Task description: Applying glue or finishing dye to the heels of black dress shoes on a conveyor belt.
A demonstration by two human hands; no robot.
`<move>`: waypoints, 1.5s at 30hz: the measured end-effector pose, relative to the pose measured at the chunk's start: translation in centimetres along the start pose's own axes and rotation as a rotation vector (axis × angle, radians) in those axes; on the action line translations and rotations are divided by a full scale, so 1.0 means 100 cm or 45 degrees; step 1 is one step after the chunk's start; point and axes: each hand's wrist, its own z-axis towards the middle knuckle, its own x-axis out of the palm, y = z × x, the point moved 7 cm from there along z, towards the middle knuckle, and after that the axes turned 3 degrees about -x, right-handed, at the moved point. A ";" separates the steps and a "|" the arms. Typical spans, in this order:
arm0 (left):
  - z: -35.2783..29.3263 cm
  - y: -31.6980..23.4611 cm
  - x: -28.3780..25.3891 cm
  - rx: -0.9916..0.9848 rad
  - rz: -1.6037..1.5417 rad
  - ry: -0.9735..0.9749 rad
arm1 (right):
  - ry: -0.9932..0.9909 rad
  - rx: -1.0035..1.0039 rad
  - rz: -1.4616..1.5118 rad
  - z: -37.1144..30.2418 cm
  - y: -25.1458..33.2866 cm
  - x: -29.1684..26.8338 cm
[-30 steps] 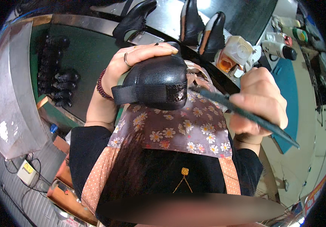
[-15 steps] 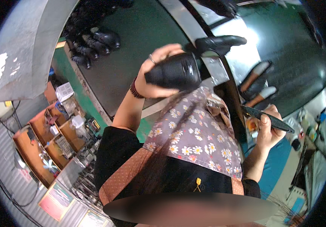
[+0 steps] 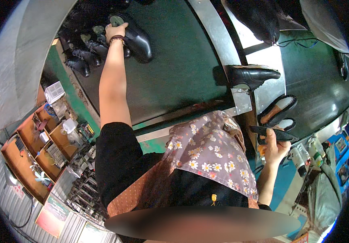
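Pinching a shoe point(image 3: 137, 39) at its heel end, my left grip point(image 3: 117, 32) leaves its toe free, perhaps to spare the gloss. Dark shoes point(image 3: 77, 65) sit just beside it; my right grip point(image 3: 277, 150) pinches a black strip point(image 3: 281, 135) near a pair point(image 3: 279, 107).

The bare left hand point(image 3: 117, 31), in the upper left of the frame, is closed in a grip at the end of a far-extended left arm point(image 3: 114, 89), its bare forearm running almost vertically. The bare right hand point(image 3: 277, 151), at the lower right, curls in a grip, thumb point(image 3: 270, 138) upward, above a slanting right forearm point(image 3: 267, 180).
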 end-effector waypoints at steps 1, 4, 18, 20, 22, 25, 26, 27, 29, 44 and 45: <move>0.006 0.007 0.015 0.052 0.029 -0.087 | -0.016 -0.044 -0.079 -0.003 -0.004 -0.005; -0.013 -0.016 0.017 0.326 -0.043 -0.413 | -0.023 0.055 -0.005 -0.009 -0.001 -0.001; -0.448 -0.125 0.192 1.980 0.628 0.134 | -0.509 0.003 0.001 -0.067 -0.065 -0.053; -0.407 -0.146 0.183 1.820 0.528 0.211 | -0.729 0.080 0.101 -0.088 -0.083 -0.048; -0.365 -0.164 0.175 1.707 0.544 0.280 | -0.857 0.115 0.174 -0.102 -0.100 -0.051; -0.300 -0.169 0.191 1.516 0.400 0.630 | -1.014 0.157 0.324 -0.122 -0.148 -0.057; -0.271 -0.166 0.205 1.405 0.170 0.842 | -1.069 0.236 0.431 -0.126 -0.168 -0.058; -0.239 -0.155 0.225 1.217 0.228 1.127 | -1.115 0.270 0.449 -0.129 -0.181 -0.055; -0.236 -0.140 0.240 0.910 0.133 1.428 | -1.233 0.388 0.497 -0.141 -0.212 -0.052; -0.354 0.007 0.180 -0.161 -0.549 1.072 | -1.122 0.653 -0.165 -0.116 -0.313 -0.013; -0.339 -0.007 0.166 0.219 -0.440 0.831 | -1.118 0.653 -0.161 -0.115 -0.310 -0.014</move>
